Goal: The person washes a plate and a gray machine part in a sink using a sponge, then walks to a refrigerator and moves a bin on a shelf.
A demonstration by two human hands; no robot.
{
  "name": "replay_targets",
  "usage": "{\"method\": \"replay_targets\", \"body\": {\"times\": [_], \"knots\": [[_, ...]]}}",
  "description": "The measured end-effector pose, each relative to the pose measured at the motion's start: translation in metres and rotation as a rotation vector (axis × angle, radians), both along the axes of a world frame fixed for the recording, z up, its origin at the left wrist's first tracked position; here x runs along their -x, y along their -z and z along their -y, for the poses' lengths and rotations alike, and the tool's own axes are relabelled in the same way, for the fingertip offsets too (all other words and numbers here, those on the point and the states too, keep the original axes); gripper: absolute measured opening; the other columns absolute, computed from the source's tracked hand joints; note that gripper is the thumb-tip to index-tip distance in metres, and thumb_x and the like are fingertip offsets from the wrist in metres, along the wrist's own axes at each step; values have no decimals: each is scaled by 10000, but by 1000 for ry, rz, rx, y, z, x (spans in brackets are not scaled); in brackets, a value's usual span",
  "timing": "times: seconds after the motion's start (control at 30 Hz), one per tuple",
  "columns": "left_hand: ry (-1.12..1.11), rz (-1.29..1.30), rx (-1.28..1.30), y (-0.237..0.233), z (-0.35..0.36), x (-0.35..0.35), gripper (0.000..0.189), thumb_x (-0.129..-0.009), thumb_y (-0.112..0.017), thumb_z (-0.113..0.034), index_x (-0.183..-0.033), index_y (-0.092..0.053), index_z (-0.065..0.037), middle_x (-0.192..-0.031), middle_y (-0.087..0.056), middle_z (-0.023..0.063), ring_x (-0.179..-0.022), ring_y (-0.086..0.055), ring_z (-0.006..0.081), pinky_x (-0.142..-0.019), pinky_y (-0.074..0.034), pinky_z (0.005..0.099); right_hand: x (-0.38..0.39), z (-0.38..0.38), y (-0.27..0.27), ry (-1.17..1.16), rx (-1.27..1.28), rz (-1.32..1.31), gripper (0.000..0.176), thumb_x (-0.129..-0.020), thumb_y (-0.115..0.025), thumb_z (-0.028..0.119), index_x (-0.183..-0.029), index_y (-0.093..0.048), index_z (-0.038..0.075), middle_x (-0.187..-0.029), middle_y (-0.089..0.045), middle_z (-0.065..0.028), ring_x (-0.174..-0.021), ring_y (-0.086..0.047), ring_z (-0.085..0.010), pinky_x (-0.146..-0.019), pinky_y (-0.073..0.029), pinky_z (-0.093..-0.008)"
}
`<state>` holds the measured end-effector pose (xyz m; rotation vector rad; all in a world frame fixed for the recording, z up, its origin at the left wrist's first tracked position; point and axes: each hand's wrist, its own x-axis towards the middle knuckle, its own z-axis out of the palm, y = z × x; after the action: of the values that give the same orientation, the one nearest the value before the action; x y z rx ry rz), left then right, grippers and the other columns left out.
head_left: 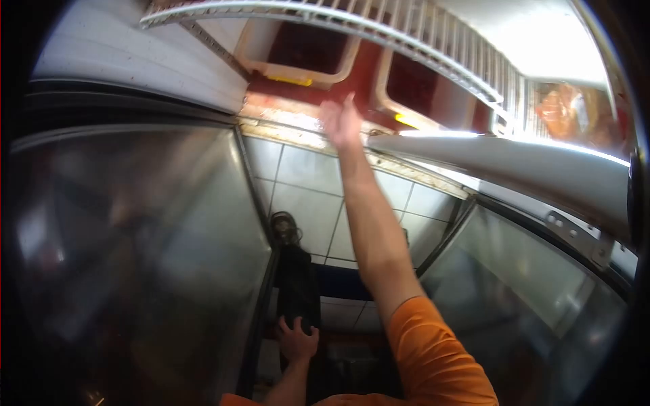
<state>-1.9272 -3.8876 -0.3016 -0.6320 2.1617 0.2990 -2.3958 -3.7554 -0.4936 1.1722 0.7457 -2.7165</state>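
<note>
My right hand (340, 122) reaches forward over the worn front ledge (281, 128) of a refrigerated cabinet, its fingers apart and nothing in it. It is between two light-rimmed containers with dark red contents, the left container (298, 73) and the right container (399, 111); each has a yellow piece at its front edge. My left hand (298, 340) is low beside my dark-trousered leg, fingers spread and slightly curled, holding nothing.
A white wire shelf (379, 30) crosses above the containers. Glass doors stand at the left (156, 257) and right (514, 291). A white panel (528, 162) juts in at right, with a plastic bag (565, 111) behind it. Tiled floor (308, 172) lies below.
</note>
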Motion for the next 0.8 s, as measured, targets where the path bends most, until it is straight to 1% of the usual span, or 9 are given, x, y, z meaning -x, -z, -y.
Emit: {"method": "replay_targets", "body": {"times": [0.03,0.1,0.23,0.3,0.5,0.57,0.63,0.7,0.8], "knots": [[8,-14,-25,0,-1,-3,446,-743,-592,-341,-1132,-544,-130,-1310,-316,169,-1176,-371,381,-925,-396,479,-31,-5,1,-142,-68,32,604,-924,-348,519,-1253,-439,21,-1192,-498,-245,-1037,-522,-325,-914,-417,-401],[-8,-41,1,4,-3,-7,436,-737,-599,-332,-1116,-551,-121,-1305,-325,170,-1175,-376,377,-925,-399,472,-116,-36,44,-374,47,-46,450,-927,-433,442,-1111,-490,35,-1014,-573,-139,-916,-570,-226,-826,-455,-319],[-12,-59,-5,0,-12,-7,432,-733,-602,-325,-1101,-556,-102,-1293,-349,171,-1159,-404,369,-927,-392,473,-243,-117,-8,-368,-382,609,343,-891,-531,268,-1155,-482,55,-1010,-550,-116,-858,-575,-266,-724,-487,-368],[33,-88,19,2,-21,-8,431,-733,-604,-326,-1096,-558,-98,-1299,-346,173,-1153,-416,365,-927,-391,466,-264,-191,8,-46,-312,654,352,-886,-521,256,-1172,-473,57,-1022,-539,-112,-869,-568,-265,-724,-485,-372],[34,-91,57,-7,-34,-9,404,-728,-614,-309,-1069,-573,-96,-1283,-365,176,-1159,-422,354,-924,-402,443,-190,-338,-36,145,-649,266,436,-908,-444,386,-1264,-411,137,-1016,-513,-70,-939,-530,-270,-822,-444,-457],[-11,-80,32,-13,-37,-6,400,-724,-619,-309,-1058,-578,-94,-1284,-369,178,-1165,-419,355,-931,-396,441,-159,-336,-88,196,-479,118,568,-849,-555,408,-1277,-407,65,-1239,-480,-105,-1059,-498,-310,-851,-434,-500],[-40,-90,18,-18,-45,-4,399,-722,-621,-309,-1057,-579,-96,-1282,-370,181,-1166,-417,359,-936,-392,441,-143,-377,-45,175,-407,120,764,-818,-589,445,-1392,-218,104,-1452,-168,-116,-1178,-392,-321,-885,-401,-523],[-46,-107,13,-16,-47,-8,399,-721,-623,-308,-1056,-579,-97,-1281,-372,184,-1167,-416,362,-941,-387,442,-132,-409,8,208,-231,10,798,-802,-594,468,-1406,-190,137,-1460,-145,-115,-1186,-385,-325,-882,-398,-523],[87,-182,55,0,-43,-27,396,-730,-619,-317,-1052,-586,-88,-1312,-353,182,-1189,-413,370,-943,-394,451,-125,-361,-90,293,-299,134,931,-767,-591,527,-1425,-45,158,-1481,-47,-107,-1300,-244,-310,-972,-291,-546]]}}
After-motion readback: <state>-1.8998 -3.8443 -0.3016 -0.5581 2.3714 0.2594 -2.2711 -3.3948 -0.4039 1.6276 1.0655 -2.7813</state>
